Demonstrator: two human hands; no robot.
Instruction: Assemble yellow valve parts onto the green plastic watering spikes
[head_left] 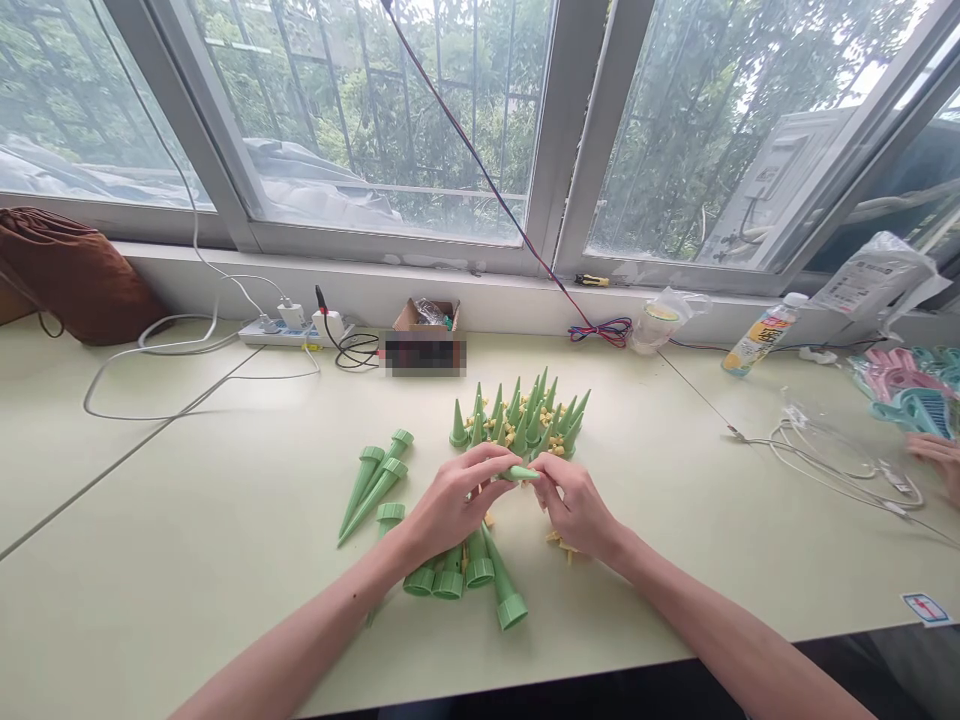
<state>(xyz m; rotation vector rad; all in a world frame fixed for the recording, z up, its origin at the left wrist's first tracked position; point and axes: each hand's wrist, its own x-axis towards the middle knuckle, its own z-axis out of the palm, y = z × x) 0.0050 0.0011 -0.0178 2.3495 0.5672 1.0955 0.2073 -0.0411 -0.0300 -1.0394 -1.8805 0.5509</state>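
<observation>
My left hand [469, 490] is closed round a green plastic spike [523, 473], which points to the right. At its tip, the fingers of my right hand [568, 497] are pinched together; what they hold, if anything, is hidden. Behind my hands several green spikes [532, 425] stand upright with small yellow pieces [512, 437] among them. More green spikes with ribbed caps [512, 610] lie below my left wrist, and a few others [382, 487] lie to the left. Some yellow pieces [566, 548] lie beside my right wrist.
A power strip [281, 335] with cables, a small open box [426, 318] and a bottle [763, 335] stand along the window side. White cables [847, 470] lie at the right, near another person's hand [937, 455] and pink and teal items [911, 390]. A brown bag [75, 280] is at far left.
</observation>
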